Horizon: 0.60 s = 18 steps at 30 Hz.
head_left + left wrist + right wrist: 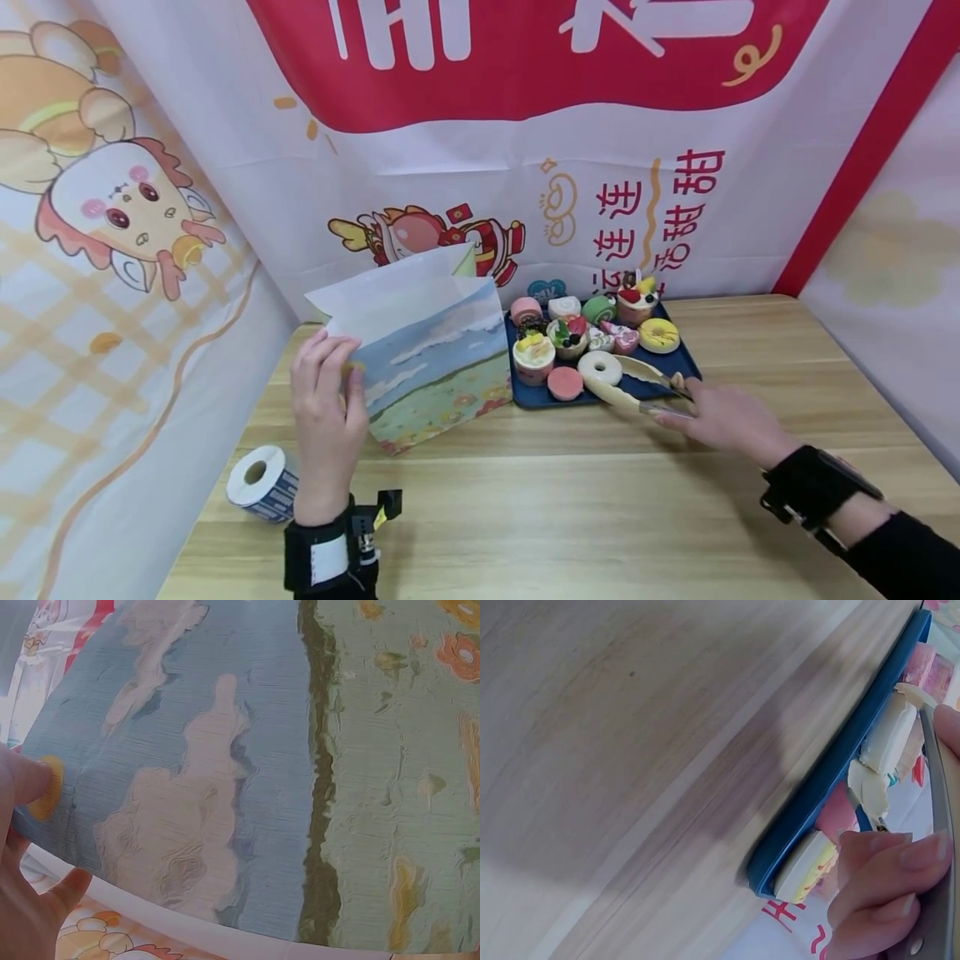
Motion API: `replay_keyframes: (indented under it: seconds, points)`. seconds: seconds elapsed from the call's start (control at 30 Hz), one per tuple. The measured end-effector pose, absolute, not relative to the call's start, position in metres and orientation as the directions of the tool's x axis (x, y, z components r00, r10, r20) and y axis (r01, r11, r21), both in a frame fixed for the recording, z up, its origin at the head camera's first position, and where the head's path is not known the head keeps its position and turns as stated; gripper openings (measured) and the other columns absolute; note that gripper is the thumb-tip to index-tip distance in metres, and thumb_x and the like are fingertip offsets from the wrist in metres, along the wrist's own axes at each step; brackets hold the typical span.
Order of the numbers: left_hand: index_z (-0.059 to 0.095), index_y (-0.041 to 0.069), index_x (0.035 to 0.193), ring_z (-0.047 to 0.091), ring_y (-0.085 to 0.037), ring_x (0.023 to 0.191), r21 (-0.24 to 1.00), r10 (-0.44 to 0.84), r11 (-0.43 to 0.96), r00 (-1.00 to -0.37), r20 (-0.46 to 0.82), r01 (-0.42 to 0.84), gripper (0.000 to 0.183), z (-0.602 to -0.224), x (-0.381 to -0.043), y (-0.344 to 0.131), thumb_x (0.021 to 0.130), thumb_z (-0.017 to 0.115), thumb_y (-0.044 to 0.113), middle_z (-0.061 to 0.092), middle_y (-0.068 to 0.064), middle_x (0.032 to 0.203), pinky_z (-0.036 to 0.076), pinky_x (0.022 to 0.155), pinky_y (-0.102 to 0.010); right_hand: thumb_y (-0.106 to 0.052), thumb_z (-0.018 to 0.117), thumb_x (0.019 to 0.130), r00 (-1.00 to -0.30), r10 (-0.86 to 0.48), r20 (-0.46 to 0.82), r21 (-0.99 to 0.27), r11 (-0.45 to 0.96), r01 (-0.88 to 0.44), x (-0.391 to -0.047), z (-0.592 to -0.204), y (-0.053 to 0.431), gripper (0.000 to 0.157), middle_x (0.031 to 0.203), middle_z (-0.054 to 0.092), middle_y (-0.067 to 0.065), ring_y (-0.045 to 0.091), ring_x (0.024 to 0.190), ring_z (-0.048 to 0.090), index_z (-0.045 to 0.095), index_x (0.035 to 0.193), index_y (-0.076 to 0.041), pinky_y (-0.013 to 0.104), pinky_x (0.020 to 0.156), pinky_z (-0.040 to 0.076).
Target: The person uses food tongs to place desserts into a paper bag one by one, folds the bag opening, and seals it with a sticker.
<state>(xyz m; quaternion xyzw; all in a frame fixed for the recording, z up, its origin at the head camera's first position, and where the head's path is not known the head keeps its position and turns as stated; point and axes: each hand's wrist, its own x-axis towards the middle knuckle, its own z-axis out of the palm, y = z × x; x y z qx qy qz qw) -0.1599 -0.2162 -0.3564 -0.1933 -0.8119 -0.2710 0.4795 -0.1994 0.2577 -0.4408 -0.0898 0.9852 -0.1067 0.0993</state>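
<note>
A paper bag (438, 354) painted with sky and flowers stands tilted on the table, its white mouth open at the top. My left hand (326, 392) pinches the bag's left side; in the left wrist view the thumb (30, 780) lies on its painted face. My right hand (723, 417) grips a pair of tongs (618, 397) with beige tips and metal arms. The tips straddle a white ring doughnut (600, 367) at the front of a blue tray (547, 402). In the right wrist view the doughnut (889, 736) sits low by the tray's rim.
Several toy cakes crowd the tray, among them a yellow doughnut (659, 336), a pink disc (566, 383) and a fruit cup (637, 300). A label roll (262, 483) stands at the table's left edge. Printed cloth (450, 150) hangs behind the table.
</note>
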Motion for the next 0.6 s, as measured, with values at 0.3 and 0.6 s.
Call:
replay_keyframes:
  seconds: [0.3,0.6]
  points:
    - [0.061,-0.006,0.111,0.04,-0.036,0.124,0.274,0.037,0.764,-0.465,0.885,0.583,0.029,-0.356,-0.159,-0.213,0.083,0.055,-0.011,0.057,-0.024,0.114,0.033,0.107,-0.052,-0.078,0.041,0.078,-0.974,-0.196,-0.11,-0.242,0.956,-0.165,-0.193,-0.433,0.266,0.107,0.117,0.057,0.038,0.046,0.094,0.058,0.043,0.134,0.013,0.057,0.064,0.054]
    - [0.061,-0.006,0.112,0.041,-0.036,0.123,0.265,0.042,0.767,-0.458,0.888,0.584,0.029,-0.355,-0.158,-0.214,0.083,0.056,-0.011,0.057,-0.024,0.113,0.033,0.107,-0.051,-0.08,0.039,0.076,-0.979,-0.184,-0.086,-0.25,0.955,-0.157,-0.196,-0.414,0.269,0.107,0.11,0.059,0.037,0.037,0.081,0.058,0.042,0.132,0.012,0.045,0.054,0.052]
